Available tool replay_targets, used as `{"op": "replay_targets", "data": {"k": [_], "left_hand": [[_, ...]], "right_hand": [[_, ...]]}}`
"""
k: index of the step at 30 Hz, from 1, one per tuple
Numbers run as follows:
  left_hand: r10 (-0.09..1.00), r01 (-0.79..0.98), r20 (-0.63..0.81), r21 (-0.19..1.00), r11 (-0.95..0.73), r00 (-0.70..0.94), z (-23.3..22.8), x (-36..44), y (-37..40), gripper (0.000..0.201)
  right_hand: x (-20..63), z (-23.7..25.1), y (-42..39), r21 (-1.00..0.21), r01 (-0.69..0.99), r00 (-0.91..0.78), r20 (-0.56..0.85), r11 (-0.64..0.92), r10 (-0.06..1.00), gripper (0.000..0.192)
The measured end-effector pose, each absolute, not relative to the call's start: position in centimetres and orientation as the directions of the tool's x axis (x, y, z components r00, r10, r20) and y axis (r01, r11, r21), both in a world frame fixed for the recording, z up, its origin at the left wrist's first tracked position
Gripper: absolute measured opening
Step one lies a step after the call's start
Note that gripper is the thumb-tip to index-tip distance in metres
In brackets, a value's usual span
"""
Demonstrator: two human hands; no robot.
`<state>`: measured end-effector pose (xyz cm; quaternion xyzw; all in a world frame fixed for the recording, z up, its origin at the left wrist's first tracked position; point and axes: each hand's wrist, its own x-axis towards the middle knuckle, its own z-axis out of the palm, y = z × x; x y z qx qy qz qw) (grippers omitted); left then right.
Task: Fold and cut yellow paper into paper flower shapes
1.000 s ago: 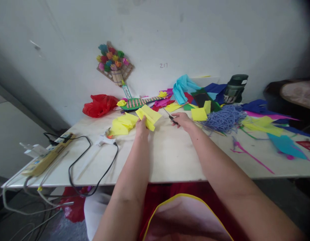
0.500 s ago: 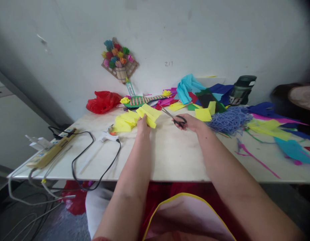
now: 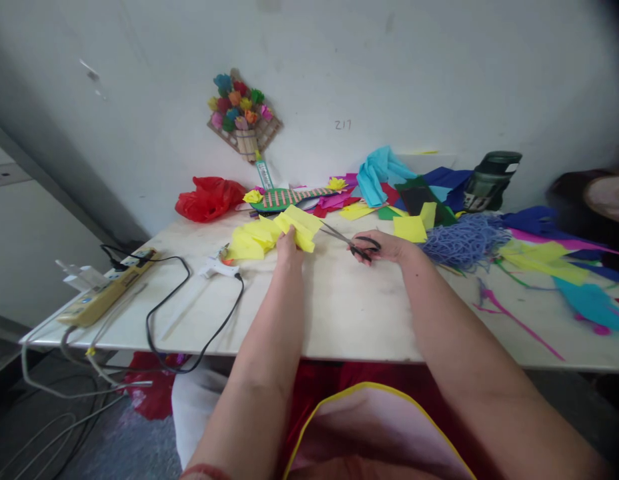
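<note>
Left grip [image 3: 290, 246] pinches folded yellow paper [image 3: 300, 223], right grip [image 3: 367, 247] holds black-handled scissors [image 3: 350, 241], parted blades [image 3: 342, 237] near the paper's right edge; more yellow sheets [image 3: 250, 241] and white glue gun [image 3: 219, 268] lie left of the left grip, bluish strands [image 3: 464, 241] right of the other, on the counter [image 3: 354, 313].

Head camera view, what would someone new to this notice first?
Probably the multicoloured flower bouquet against the pale wall, above the back of the table. Next, in the middle, the left hand holding bright yellow paper and the right hand holding black-handled scissors. Then the crumpled red bag at the table's back left.
</note>
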<state>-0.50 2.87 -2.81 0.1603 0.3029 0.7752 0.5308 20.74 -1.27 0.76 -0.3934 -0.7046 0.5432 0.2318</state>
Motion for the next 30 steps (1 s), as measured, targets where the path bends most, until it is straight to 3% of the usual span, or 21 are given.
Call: {"op": "replay_targets", "data": {"k": [9,30], "left_hand": [[0.924,-0.741,-0.117,0.637,-0.212,-0.365,-3.5,-0.4,3.5,0.02],[0.918,-0.722,-0.135,0.663,-0.196,-0.373,-3.8,-0.2,3.6,0.016]], "right_hand": [[18.3,-0.5,-1.1,-0.939,0.304,-0.599,-0.057,0.161,0.799,0.03],[16.8,-1.4,-1.0,-0.957,0.279,-0.556,-0.094,0.078,0.826,0.031]]}}
